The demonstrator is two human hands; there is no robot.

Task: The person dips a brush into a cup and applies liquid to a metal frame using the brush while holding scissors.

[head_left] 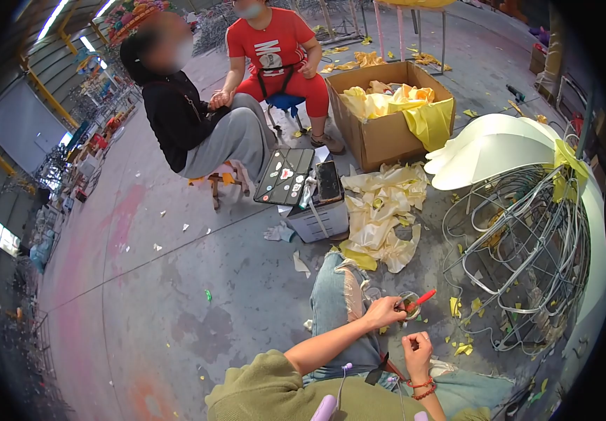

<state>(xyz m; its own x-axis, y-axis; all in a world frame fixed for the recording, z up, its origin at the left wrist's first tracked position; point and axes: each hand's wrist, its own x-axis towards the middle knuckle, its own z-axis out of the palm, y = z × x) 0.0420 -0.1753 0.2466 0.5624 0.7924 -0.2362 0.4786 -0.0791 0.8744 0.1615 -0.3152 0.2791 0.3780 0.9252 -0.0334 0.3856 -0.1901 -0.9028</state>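
My left hand (385,312) reaches forward with its fingers closed at the near end of a slim red-handled tool (423,299); the working end is hidden. Around and under the tool is a small round container or ring (411,314), close to the floor. My right hand (417,349), with red beaded bracelets at the wrist, is held nearer to my body above my leg. Its fingers are curled together, with a small dark spot between them that is too small to name. Both hands are over my torn jeans (336,295).
Wire frames (520,245) and a pale curved panel (499,147) are at my right. Ahead are crumpled yellow sheets (383,210), a cardboard box (380,137), and a white box (319,223) beside a stickered case (286,175). Two seated people (271,49) face each other beyond.
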